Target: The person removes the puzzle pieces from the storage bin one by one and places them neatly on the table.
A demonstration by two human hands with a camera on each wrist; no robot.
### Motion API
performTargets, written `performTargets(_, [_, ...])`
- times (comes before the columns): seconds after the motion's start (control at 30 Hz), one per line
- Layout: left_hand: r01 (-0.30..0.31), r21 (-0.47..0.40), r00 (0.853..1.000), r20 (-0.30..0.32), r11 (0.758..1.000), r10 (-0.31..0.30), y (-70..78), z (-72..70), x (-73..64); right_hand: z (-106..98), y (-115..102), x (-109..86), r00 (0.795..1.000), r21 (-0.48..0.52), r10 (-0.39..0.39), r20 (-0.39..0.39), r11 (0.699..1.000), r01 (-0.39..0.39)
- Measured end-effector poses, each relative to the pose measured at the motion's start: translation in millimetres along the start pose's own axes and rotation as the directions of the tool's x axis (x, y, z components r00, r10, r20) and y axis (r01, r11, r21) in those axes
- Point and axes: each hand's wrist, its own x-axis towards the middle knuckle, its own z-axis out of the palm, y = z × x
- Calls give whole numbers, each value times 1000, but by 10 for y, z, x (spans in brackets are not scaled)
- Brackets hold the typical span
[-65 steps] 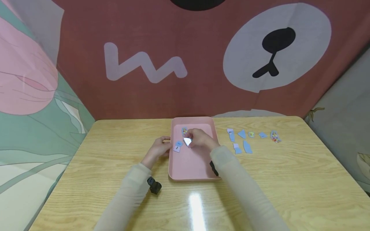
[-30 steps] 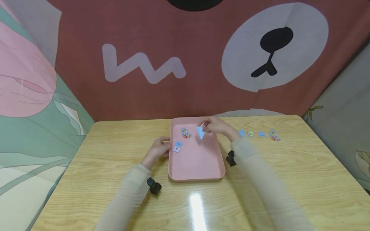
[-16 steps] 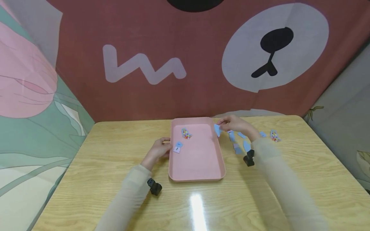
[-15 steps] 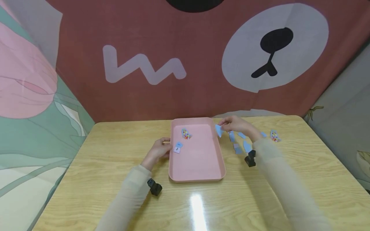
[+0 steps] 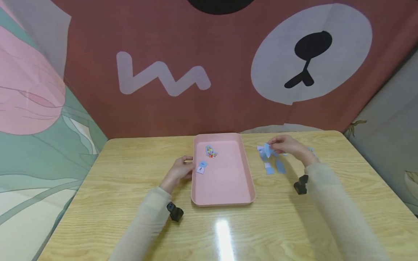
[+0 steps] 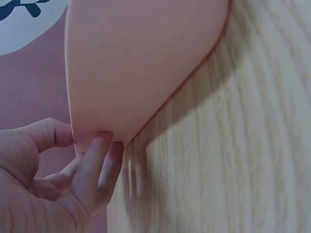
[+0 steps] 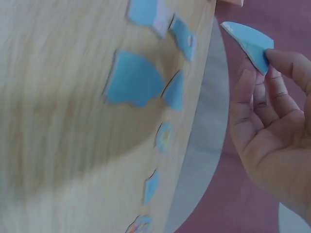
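Observation:
Between thumb and fingertips, my right hand pinches a light-blue puzzle piece with one curved edge. The piece is held up above the loose pieces on the table, right of the pink tray. My left hand grips the tray's left side, thumb at the rim and fingers against the outer wall. Inside the tray lie a multicoloured puzzle piece, a small blue piece and a pale piece with a dark mark touching it.
Right of the tray lie several loose pieces: a blue pointed one, a blue-and-pale one, and others partly behind my right hand. A printed cloth hangs behind the wooden table.
My right hand has moved out of the tray to the right, carrying the blue puzzle piece over the tray's edge to above the loose pieces. The left hand stays at the tray's side.

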Motion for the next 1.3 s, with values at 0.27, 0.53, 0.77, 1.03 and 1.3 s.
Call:
performTargets(0.27, [0,-8,1000,-4,1000,0,-3,2,-6,-102,236,-128,998,19,64,11,998,-64])
performTargets(0.53, [-5,-6,1000,-2,1000,5,-11,10,7,-187,464,-252,996,50,85,30,995,-86])
performTargets(0.77, [-11,-4,1000,-5,1000,11,-15,11,9,-236,579,-329,994,58,106,33,992,-108])
performTargets(1.03, [0,20,1000,-1,1000,0,-18,7,14,-246,692,-382,994,79,95,53,992,-99])
performTargets(1.3, [-8,30,1000,4,1000,8,-18,4,5,-236,749,-390,993,92,107,56,989,-112])
